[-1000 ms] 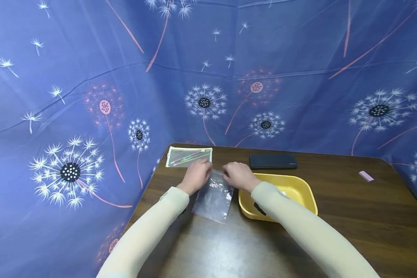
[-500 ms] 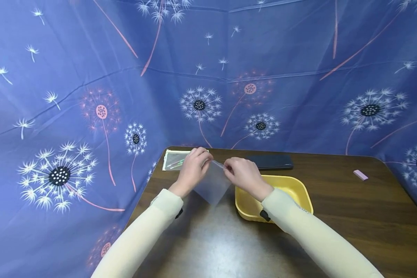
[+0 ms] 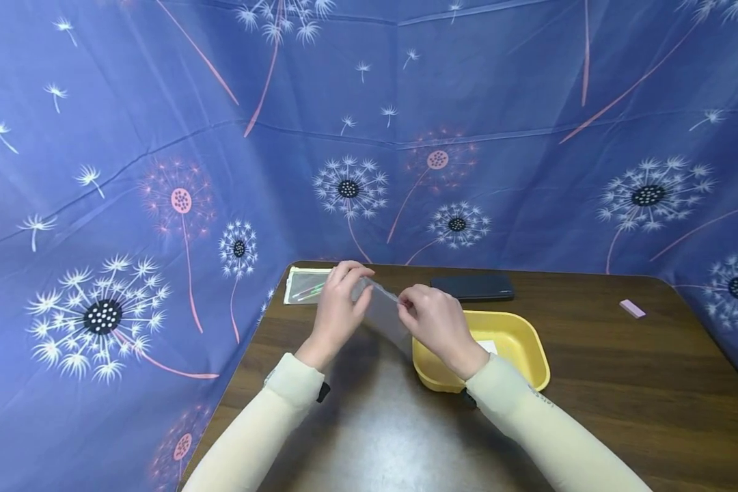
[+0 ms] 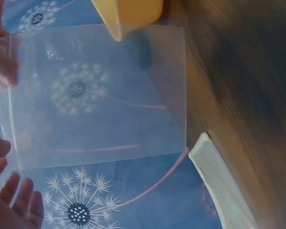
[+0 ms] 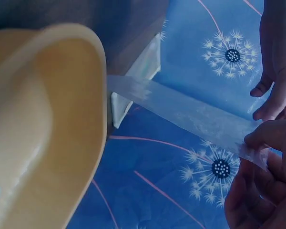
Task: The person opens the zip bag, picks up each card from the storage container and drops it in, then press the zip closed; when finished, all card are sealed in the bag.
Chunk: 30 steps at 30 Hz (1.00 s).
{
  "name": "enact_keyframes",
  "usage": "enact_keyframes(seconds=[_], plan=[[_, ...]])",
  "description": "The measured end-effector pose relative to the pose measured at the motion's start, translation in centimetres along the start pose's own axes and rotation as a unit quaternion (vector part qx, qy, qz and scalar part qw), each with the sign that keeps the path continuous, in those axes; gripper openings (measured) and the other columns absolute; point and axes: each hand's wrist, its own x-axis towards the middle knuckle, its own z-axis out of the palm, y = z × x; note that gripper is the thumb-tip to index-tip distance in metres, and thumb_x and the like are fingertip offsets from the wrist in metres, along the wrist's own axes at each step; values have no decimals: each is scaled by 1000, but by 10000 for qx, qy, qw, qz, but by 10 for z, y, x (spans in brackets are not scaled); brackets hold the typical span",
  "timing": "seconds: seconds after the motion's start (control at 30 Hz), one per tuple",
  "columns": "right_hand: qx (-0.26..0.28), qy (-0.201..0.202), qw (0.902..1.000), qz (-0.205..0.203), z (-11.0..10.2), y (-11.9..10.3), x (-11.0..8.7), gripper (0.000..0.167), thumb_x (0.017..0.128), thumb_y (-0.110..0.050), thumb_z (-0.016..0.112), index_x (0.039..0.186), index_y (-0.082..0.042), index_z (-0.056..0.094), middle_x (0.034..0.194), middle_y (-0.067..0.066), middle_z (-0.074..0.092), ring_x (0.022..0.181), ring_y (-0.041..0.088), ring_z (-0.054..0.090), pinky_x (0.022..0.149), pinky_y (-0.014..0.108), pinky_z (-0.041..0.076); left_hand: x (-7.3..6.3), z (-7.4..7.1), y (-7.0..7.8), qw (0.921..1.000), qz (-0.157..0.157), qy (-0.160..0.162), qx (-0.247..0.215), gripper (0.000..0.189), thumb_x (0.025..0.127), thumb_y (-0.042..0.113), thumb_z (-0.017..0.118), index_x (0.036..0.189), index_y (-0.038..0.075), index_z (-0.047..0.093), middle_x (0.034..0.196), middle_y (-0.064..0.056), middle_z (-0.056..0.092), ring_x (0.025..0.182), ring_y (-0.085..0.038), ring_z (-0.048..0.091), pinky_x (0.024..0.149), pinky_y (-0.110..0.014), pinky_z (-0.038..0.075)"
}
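A clear plastic bag point(image 3: 389, 316) was held up over the brown table point(image 3: 609, 389), between the two hands and just left of the yellow tub point(image 3: 540, 352); its ridged short edge ran from hand to hand, sloping down to the right in the head view, and its long axis led from that edge downward, toward the person and a little rightward; the left wrist view showed it broadside, the free end pointing away from the fingers, while the right wrist view caught it as a narrow slanting strip. The right hand point(image 3: 441, 322) pinched one corner between thumb and fingers; the left hand point(image 3: 336, 311) had thumb and fingertips apart at the other corner, and whether they gripped it I could not tell; nor could I tell if the bag touched the tub, which held a small white piece point(image 3: 487, 347). Beyond the left hand, a see-through pouch point(image 3: 296, 290) with coloured sticks point(image 3: 310, 292) lay flat, partly hidden; a dark case point(image 3: 475, 287) lay behind the tub, lengthwise across the table; a pink block point(image 3: 632, 309) lay well apart, far right.
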Motion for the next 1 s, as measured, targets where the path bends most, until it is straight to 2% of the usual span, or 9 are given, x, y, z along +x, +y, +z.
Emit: enact_keyframes(seconds=[0.07, 0.17, 0.27, 0.37, 0.47, 0.63, 0.87, 1.0], plan=[[32, 102, 9999, -13, 2, -1, -2, 4, 87, -8, 77, 86, -9, 74, 79, 0, 67, 60, 13, 60, 53, 33, 52, -4, 0, 4, 9991, -364, 143, -148, 28, 90, 4, 76, 117, 5, 69, 116, -8, 62, 101, -25, 61, 87, -39, 51], [76, 208, 9998, -4, 5, -2, -5, 5, 86, -6, 77, 85, -9, 72, 77, 0, 65, 58, 13, 59, 52, 33, 51, -10, 2, 11, 9927, -1020, 194, -607, 17, 92, 8, 75, 107, 6, 68, 101, -6, 65, 87, -21, 64, 75, -35, 53], [102, 274, 9996, 44, 7, -2, -7, 6, 85, -5, 77, 84, -8, 72, 76, 0, 64, 58, 13, 59, 52, 32, 50, -14, 6, 18, 9789, -1652, -101, -1196, 9, 95, 16, 75, 94, 10, 68, 84, -1, 67, 71, -15, 62, 62, -31, 50], [115, 292, 9995, 94, 7, -3, -9, 6, 85, -3, 77, 84, -7, 72, 76, 1, 64, 59, 13, 59, 52, 32, 51, -16, 11, 25, 9628, -2079, -498, -1650, 14, 97, 23, 74, 89, 12, 70, 81, 2, 68, 68, -12, 61, 61, -27, 48], [143, 252, 9995, 143, 7, -4, -10, 5, 85, -4, 76, 85, -6, 72, 76, 2, 64, 58, 13, 58, 53, 32, 51, -17, 16, 29, 9546, -2246, -699, -1830, 18, 97, 26, 74, 89, 11, 71, 79, 3, 67, 67, -12, 61, 60, -25, 47], [192, 181, 9994, 208, 7, -6, -12, 4, 87, -4, 75, 85, -6, 73, 76, 1, 64, 57, 12, 57, 52, 31, 50, -19, 22, 30, 9500, -2309, -802, -1945, 17, 96, 23, 75, 89, 8, 71, 74, 1, 66, 65, -16, 60, 56, -24, 44], [256, 208, 9990, 300, 5, -7, -13, 3, 87, -5, 76, 86, -7, 75, 77, 0, 66, 59, 11, 59, 54, 31, 52, -19, 21, 33, 9416, -2425, -954, -2131, 13, 98, 21, 72, 96, 8, 72, 86, -1, 71, 73, -30, 65, 60, -24, 45], [287, 165, 9989, 340, 5, -8, -13, 3, 87, -7, 77, 87, -8, 75, 77, 2, 68, 60, 12, 60, 55, 32, 53, -17, 19, 36, 9363, -2608, -1030, -2116, 10, 99, 17, 69, 97, 8, 72, 88, -5, 72, 71, -21, 66, 60, -25, 48]])
